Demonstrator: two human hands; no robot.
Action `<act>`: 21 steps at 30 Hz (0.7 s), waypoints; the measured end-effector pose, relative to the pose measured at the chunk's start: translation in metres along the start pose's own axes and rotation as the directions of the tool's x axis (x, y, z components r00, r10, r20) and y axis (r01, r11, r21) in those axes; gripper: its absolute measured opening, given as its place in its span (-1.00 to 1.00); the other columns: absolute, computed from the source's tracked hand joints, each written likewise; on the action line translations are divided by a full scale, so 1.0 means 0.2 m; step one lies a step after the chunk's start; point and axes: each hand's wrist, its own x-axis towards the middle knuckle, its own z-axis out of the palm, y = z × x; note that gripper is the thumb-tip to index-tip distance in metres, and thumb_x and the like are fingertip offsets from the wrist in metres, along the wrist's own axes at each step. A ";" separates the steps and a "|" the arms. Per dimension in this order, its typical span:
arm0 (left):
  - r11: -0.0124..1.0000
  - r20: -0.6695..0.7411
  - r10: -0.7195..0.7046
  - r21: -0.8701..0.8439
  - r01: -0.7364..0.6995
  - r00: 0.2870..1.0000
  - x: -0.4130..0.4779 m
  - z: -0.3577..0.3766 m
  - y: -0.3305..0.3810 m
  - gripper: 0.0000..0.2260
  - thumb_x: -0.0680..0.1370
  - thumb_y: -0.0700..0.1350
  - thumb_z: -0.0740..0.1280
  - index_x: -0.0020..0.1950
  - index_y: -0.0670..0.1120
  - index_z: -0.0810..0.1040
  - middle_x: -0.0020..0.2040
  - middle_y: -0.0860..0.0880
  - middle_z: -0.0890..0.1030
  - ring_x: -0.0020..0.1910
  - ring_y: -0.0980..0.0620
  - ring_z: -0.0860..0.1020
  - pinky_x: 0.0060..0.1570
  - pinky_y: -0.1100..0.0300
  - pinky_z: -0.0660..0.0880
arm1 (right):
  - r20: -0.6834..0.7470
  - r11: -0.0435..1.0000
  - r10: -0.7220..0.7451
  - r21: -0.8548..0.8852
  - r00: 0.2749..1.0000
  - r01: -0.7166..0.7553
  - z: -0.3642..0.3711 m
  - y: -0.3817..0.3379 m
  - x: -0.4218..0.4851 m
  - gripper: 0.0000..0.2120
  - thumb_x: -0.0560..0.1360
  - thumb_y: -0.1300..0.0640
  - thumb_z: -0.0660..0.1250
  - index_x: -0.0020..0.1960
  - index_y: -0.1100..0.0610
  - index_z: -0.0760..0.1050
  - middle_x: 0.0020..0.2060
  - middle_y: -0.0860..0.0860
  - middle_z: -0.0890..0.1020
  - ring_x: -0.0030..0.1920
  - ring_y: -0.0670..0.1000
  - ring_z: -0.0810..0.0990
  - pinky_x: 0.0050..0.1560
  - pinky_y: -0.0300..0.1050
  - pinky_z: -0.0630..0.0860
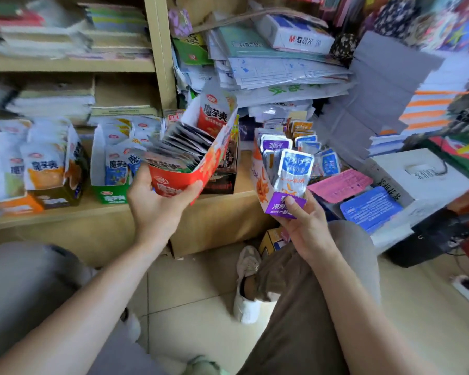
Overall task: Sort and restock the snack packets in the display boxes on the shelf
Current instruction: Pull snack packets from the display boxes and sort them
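Observation:
My left hand point(157, 204) grips the front end of a red display box point(214, 155), lifted and tilted above the shelf edge; a row of dark snack packets point(184, 147) stands inside it. My right hand point(303, 226) holds the purple front of a white and purple display box point(263, 185), with my thumb pressing a silver-blue packet point(293, 169) against it. More blue and purple packets point(309, 150) stand behind it. On the wooden shelf point(65, 212) to the left sit a green box point(111, 182) and an orange box point(46, 180), both full of white packets.
A dark box point(228, 169) stands behind the red one. Stacks of paper and notebooks point(282, 66) crowd the shelves above. A pink card point(341, 185), a blue card point(368, 207) and a white foam box point(423, 174) lie at the right. My knees and a shoe point(247, 288) are over the tiled floor.

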 end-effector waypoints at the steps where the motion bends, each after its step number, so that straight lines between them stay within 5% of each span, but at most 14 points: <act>1: 1.000 -0.005 0.004 0.000 -0.004 1.000 0.00 -0.03 -0.01 -0.58 0.23 -0.03 0.64 -0.03 0.07 0.53 -0.06 0.07 0.68 -0.10 0.14 0.63 -0.09 0.14 0.59 | 0.005 1.000 0.013 -0.011 1.000 -0.013 0.01 0.03 0.01 -0.55 0.58 0.29 0.30 0.46 0.26 0.37 0.31 0.30 0.56 0.32 0.27 0.56 0.21 0.19 0.58; 7: 0.999 -0.035 0.011 -0.053 -0.013 0.999 -0.02 -0.09 -0.06 -0.57 0.23 -0.03 0.65 -0.03 0.08 0.53 -0.03 0.01 0.67 -0.08 0.08 0.63 -0.08 0.08 0.59 | 0.002 0.992 0.091 -0.088 0.996 -0.091 0.02 0.19 0.12 -0.55 0.59 0.30 0.31 0.47 0.19 0.39 0.33 0.27 0.55 0.36 0.31 0.51 0.36 0.37 0.43; 15: 0.995 0.003 0.001 -0.102 0.000 1.000 -0.04 -0.08 -0.10 -0.54 0.25 -0.08 0.64 0.06 -0.05 0.56 -0.01 0.05 0.68 -0.04 0.11 0.64 -0.06 0.19 0.56 | -0.171 0.964 0.128 -0.208 0.977 -0.163 0.02 0.35 0.28 -0.52 0.53 0.30 0.43 0.41 0.10 0.47 0.21 0.17 0.66 0.19 0.11 0.67 0.13 0.07 0.65; 21: 0.992 0.014 -0.031 -0.123 0.032 0.999 -0.06 -0.06 -0.12 -0.53 0.25 -0.15 0.65 0.08 0.00 0.56 0.02 0.08 0.69 0.00 0.11 0.65 -0.03 0.19 0.57 | -0.529 0.790 -0.124 -0.565 0.840 -0.239 0.03 0.45 0.40 -0.44 0.28 -0.19 0.62 0.16 0.01 0.54 0.06 -0.06 0.62 0.07 -0.07 0.62 0.15 0.02 0.59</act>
